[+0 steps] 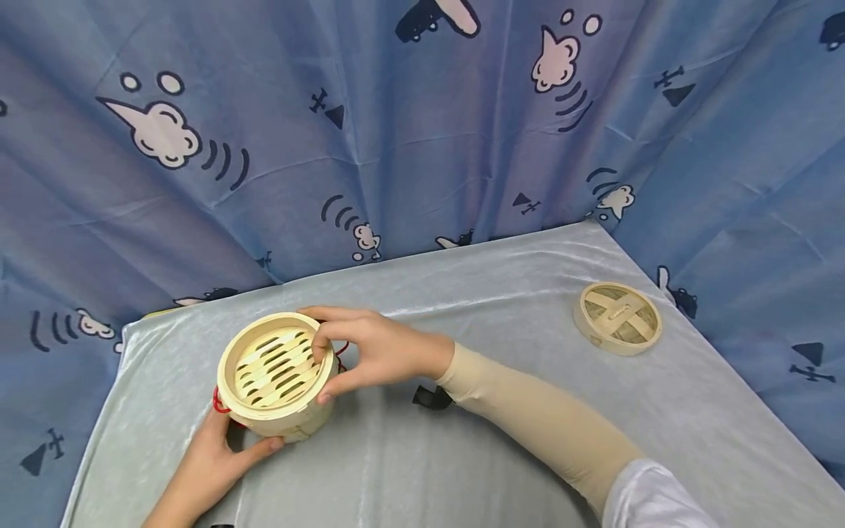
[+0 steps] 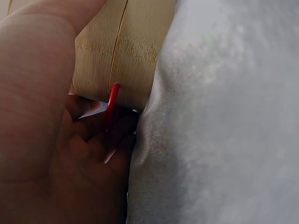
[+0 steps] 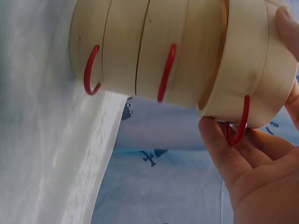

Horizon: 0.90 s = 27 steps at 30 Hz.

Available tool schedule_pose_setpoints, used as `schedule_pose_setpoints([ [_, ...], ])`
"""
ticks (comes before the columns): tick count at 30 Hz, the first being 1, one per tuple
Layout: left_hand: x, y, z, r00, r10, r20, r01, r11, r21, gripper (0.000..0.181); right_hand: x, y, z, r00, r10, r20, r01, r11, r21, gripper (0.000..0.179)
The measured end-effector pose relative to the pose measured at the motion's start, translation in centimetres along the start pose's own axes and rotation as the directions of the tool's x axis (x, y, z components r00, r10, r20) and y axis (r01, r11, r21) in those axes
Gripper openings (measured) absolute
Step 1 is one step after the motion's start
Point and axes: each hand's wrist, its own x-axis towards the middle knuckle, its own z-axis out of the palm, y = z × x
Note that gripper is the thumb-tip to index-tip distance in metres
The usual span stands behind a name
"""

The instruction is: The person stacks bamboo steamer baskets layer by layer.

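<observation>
A stack of small round bamboo steamer tiers (image 3: 122, 51) with red side loops stands at the left of the table. The top tier (image 3: 245, 56), with a slatted floor, sits tilted; in the right wrist view a gap shows between it and the tier below. My right hand (image 1: 383, 348) grips this top tier at its right side, thumb on the near wall. Lower down on the left, my left hand (image 1: 210, 460) holds the stack's lower part, thumb in front. A red loop (image 2: 111, 107) hangs near its fingers, which are partly hidden behind the bamboo.
A bamboo steamer lid (image 1: 618, 317) lies at the table's right side. Beyond my right wrist is a small black object (image 1: 432, 397), partly covered by the sleeve. A grey-white cloth (image 1: 502, 293) covers the table, and a blue patterned curtain (image 1: 422, 132) hangs behind.
</observation>
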Motion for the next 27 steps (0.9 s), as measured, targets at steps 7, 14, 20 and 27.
schedule_pose_setpoints([
  [7,-0.2,-0.1,0.1,1.0,0.018,-0.018,-0.017,1.0,0.008,0.098,0.9,0.0,1.0,1.0,-0.009,-0.019,0.008,0.999,-0.04,0.043],
  [14,-0.1,0.0,0.2,0.999,0.036,-0.016,-0.036,0.999,-0.026,0.104,1.2,0.1,1.5,0.998,0.053,-0.033,-0.056,0.994,-0.095,0.044],
  [20,-0.1,0.1,0.4,0.999,0.036,-0.031,-0.037,0.999,-0.03,0.102,1.5,-0.1,1.9,0.994,0.103,-0.044,-0.108,0.983,-0.147,0.045],
  [27,0.0,-0.2,0.2,1.0,0.022,-0.011,-0.022,0.999,-0.025,0.104,1.8,-0.7,2.5,0.987,0.157,-0.042,-0.162,0.97,-0.18,0.045],
])
